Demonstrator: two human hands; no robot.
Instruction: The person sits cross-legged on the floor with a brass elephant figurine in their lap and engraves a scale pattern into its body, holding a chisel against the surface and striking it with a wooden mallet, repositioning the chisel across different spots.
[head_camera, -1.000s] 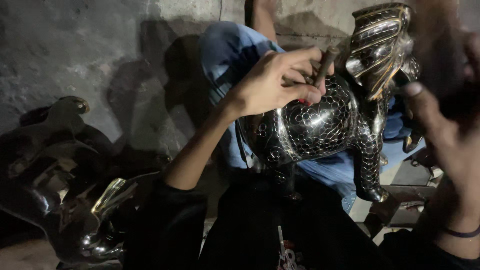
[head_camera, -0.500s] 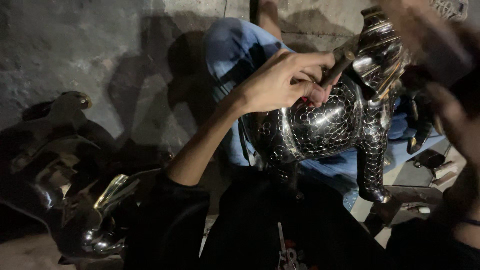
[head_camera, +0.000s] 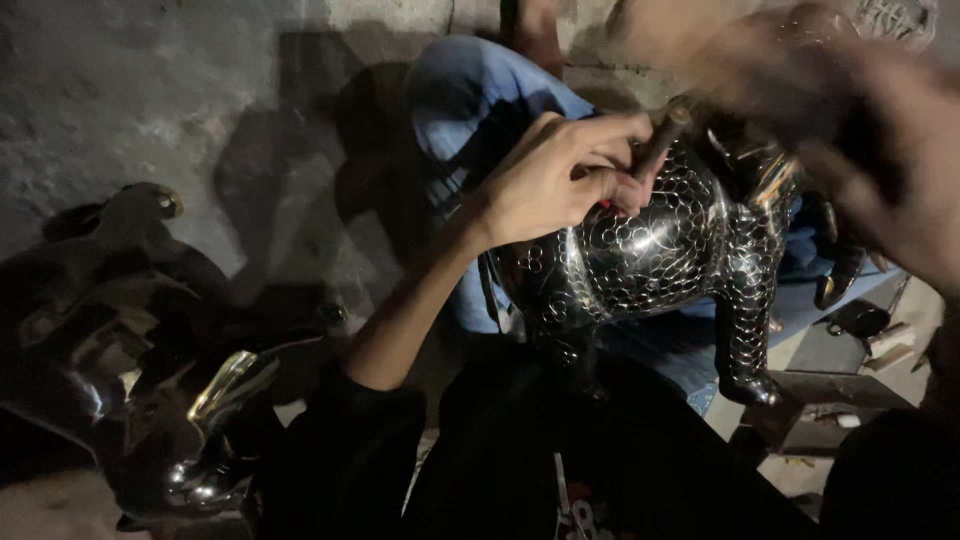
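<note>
The left hand has its fingers curled tight around a short brown rod-like tool, its tip pressed to the back of a dark, shiny metal animal figure patterned with small circles, which stands over the person's lap. Since a second ago the right hand has swung up over the figure's head and is now blurred; whether its fingers grip anything cannot be told. The figure has shifted slightly lower in view. No containers show; another dark metal figure lies on the floor at left.
</note>
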